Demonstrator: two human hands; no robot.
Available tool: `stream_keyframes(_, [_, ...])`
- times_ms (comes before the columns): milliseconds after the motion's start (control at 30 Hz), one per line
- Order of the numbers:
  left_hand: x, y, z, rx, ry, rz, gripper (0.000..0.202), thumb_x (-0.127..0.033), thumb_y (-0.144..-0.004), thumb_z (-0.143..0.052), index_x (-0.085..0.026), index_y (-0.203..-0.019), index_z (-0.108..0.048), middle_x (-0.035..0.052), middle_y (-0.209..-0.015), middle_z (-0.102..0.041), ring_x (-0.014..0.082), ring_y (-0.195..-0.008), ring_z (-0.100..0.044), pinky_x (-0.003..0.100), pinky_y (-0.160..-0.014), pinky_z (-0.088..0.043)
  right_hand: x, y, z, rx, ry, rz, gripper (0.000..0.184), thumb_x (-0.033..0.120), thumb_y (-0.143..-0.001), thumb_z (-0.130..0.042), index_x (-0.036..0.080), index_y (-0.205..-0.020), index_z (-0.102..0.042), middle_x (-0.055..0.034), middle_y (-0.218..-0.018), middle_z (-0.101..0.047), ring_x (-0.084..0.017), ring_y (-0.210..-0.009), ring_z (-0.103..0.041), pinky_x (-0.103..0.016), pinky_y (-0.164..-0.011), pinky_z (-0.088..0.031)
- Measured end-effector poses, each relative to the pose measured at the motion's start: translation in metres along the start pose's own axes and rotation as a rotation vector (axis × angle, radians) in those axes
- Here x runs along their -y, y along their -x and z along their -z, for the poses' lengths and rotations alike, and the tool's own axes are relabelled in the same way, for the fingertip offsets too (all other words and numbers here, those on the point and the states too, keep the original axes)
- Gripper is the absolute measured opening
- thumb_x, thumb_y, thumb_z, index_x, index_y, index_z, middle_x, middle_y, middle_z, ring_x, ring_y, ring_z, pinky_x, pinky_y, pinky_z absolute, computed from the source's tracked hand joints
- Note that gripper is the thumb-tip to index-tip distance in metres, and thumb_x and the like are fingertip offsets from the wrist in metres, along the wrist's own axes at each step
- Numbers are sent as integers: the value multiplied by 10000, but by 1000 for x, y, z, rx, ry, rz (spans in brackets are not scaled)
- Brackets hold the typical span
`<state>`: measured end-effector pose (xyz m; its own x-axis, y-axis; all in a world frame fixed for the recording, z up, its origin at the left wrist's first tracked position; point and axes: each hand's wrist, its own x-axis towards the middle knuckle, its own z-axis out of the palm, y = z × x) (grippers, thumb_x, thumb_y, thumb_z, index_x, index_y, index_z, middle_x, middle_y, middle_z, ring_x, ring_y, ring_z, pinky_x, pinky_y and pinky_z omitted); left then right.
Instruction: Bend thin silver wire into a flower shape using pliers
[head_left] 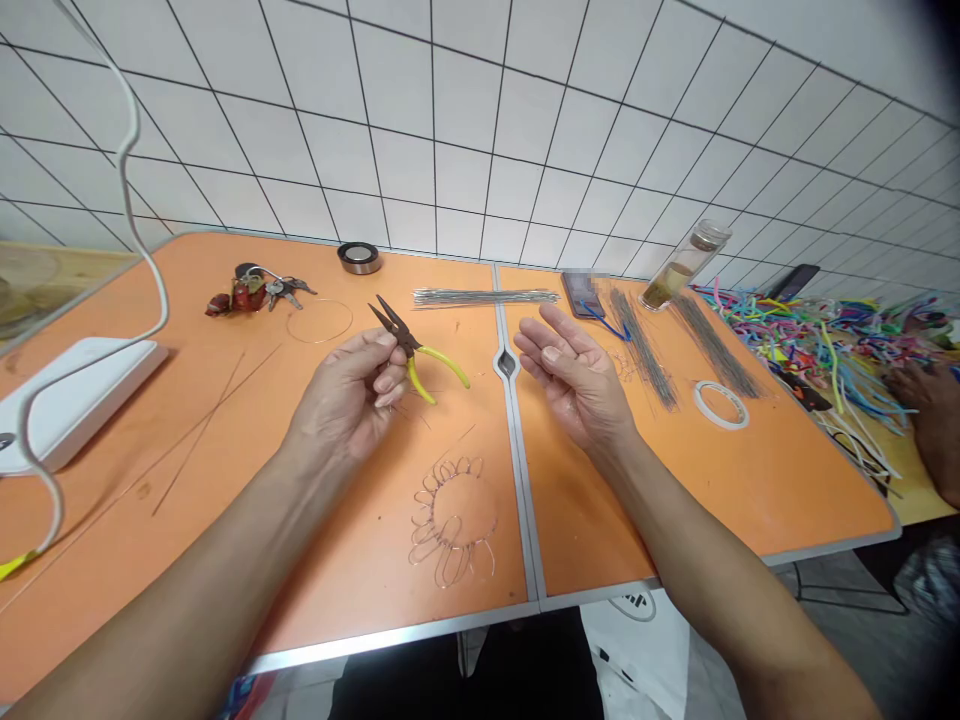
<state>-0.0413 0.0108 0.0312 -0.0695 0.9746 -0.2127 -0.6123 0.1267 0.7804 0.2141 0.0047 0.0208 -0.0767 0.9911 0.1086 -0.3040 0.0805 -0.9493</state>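
My left hand [352,375] is closed around the pivot area of long-nose pliers [403,338]. Their dark jaws point up and left, and the yellow handles spread apart to the right. Palm inward and fingers stretched out, my right hand [574,375] hovers over the table seam with nothing in it. Below and between both hands lies a ring of thin wire [433,530] with wire loops bent around most of its rim. A plain wire hoop [320,340] rests beyond my left hand. A bundle of straight wires [486,297] lies farther back.
Right of my hands are a phone [583,295], more wire bundles [645,350], a tape roll [721,404] and a glass bottle [686,265]. Keys [289,290], a black tape roll [359,258] and a white box [79,395] sit left. Colourful pipe cleaners [795,330] and another person's hand [926,400] are far right.
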Motion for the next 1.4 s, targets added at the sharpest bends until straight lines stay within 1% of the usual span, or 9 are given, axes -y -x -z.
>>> stream_keyframes(333, [0,0,2,15,32,4,310,-6,-1000,-537,-135,-731,-621,-2,-671,-571,26,-429,-380,139,-363,-296,1,0,-2,-23,-43,-10,542,351,-833,-952,331,-1340,-762,-22,-1375,-830,-266,-1378,-742,-467,-1230,-570])
stream_keyframes(633, [3,-2,5,55,29,-8,226,-40,-934,-674,-135,-736,-618,-2,-673,-592,21,-430,-394,137,-371,-304,3,-1,-2,-29,-18,-23,553,410,-827,-966,328,-1338,-770,-17,-1355,-836,-261,-1346,-758,-453,-1211,-590])
stream_keyframes(833, [8,1,3,99,8,18,182,-46,-895,-685,-115,-734,-640,-3,-675,-610,14,-429,-392,130,-370,-286,11,-5,7,-61,198,79,518,532,-898,-910,300,-1341,-773,-43,-1216,-869,-248,-1173,-817,-428,-1082,-638])
stream_keyframes(933, [16,4,0,150,-32,22,128,-85,-829,-758,-120,-751,-662,-4,-656,-631,18,-425,-390,129,-371,-272,3,0,1,35,354,45,524,577,-950,-854,271,-1366,-768,-85,-1222,-860,-266,-1138,-818,-458,-1046,-645])
stream_keyframes(1033, [26,6,-2,197,-59,29,153,-152,-793,-826,-129,-769,-677,-7,-653,-647,20,-428,-390,134,-383,-277,-10,7,-11,187,452,-101,606,573,-945,-851,249,-1441,-723,-127,-1335,-817,-294,-1201,-798,-510,-1098,-620])
stream_keyframes(1100, [32,8,-4,218,-62,36,190,-183,-770,-864,-135,-778,-680,-10,-653,-653,21,-431,-393,138,-389,-273,-17,11,-19,264,462,-164,663,545,-926,-870,233,-1481,-686,-140,-1395,-782,-294,-1248,-777,-505,-1131,-599])
stream_keyframes(1167, [37,10,-6,239,-65,36,210,-205,-762,-886,-133,-788,-691,-9,-651,-656,20,-434,-394,141,-394,-272,-22,13,-25,341,420,-184,663,528,-939,-856,230,-1498,-662,-127,-1378,-775,-274,-1218,-770,-468,-1083,-616])
stream_keyframes(1300, [44,16,-9,282,-63,48,225,-226,-767,-907,-127,-802,-707,-15,-643,-651,20,-437,-398,148,-405,-281,-28,17,-29,476,390,-149,445,556,-1042,-733,233,-1348,-722,-78,-1193,-775,-235,-1075,-743,-396,-925,-635])
stream_keyframes(1400, [46,19,-11,313,-60,52,245,-259,-777,-923,-134,-821,-717,-14,-657,-667,27,-430,-396,168,-408,-311,-32,18,-29,495,373,-170,444,635,-1081,-649,212,-1180,-737,-80,-1118,-754,-230,-1039,-747,-397,-922,-638])
